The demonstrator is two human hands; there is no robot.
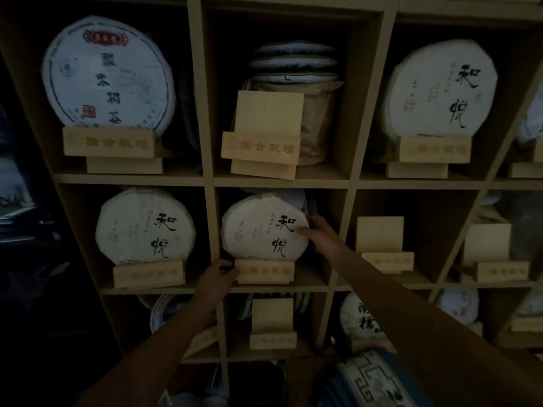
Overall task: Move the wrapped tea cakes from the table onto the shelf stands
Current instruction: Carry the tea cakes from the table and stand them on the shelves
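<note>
Dim wooden cubby shelf [352, 160], nine compartments at least partly seen in three rows.

Middle row, centre cubby: round white paper-wrapped tea cake with black brush characters [264, 227], upright on a pale wooden stand with gold lettering [264, 271]. Right hand [318, 235] curled round the cake's right edge, thumb on the front face, fingers behind and out of sight. Left hand [217, 279] pinched on the stand's left end, fingers over the front corner.

Middle row, left cubby: a matching white cake [145, 226] seated on its own stand. Middle row, right cubby: a bare stand with upright backboard [382, 245].

Top row, left: a larger white cake with a red seal label and dark printed border [107, 76] on a stand. Top centre: a bare stand [266, 136] in front of a brown paper-wrapped stack [317, 118] topped by three or so flat cakes [293, 60], exact count unclear in the dark. Top right: another white cake with black characters [439, 89] on a stand.

Bottom row: a bare stand [273, 324] in the centre; to its right a white cake [361, 318], partly cut off by the right arm; left cubby mostly hidden behind the left arm.

Counted plainly: five upright cakes on display, three bare stands. Further cakes and stands at the far right edge, too dark and cropped to count. Blue-and-white patterned object [373, 380] at the bottom, cut off, unidentifiable.
</note>
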